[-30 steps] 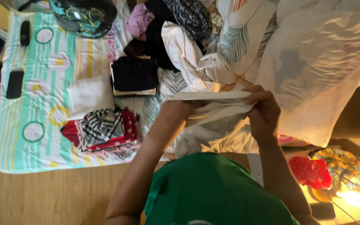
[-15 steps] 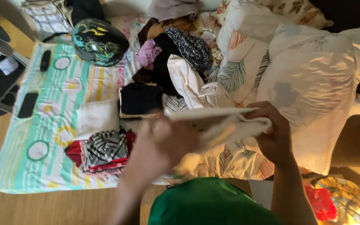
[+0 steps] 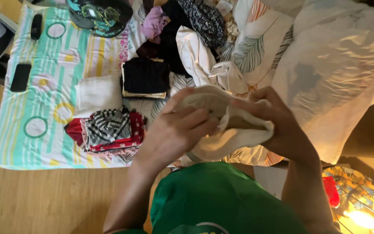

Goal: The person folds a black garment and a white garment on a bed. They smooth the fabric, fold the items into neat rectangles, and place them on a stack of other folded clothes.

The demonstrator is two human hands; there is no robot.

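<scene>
Bare striped sheet (image 3: 44, 99) beside folded stacks (image 3: 122, 108)

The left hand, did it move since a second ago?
Yes. The left hand came in toward the right hand, folding the cream cloth shorter; it now sits right of the red checked pile.

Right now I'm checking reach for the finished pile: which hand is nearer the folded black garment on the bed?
Left. The left hand grips the cream cloth just below and right of the black garment; the right hand holds the cloth's far side, farther right.
</scene>
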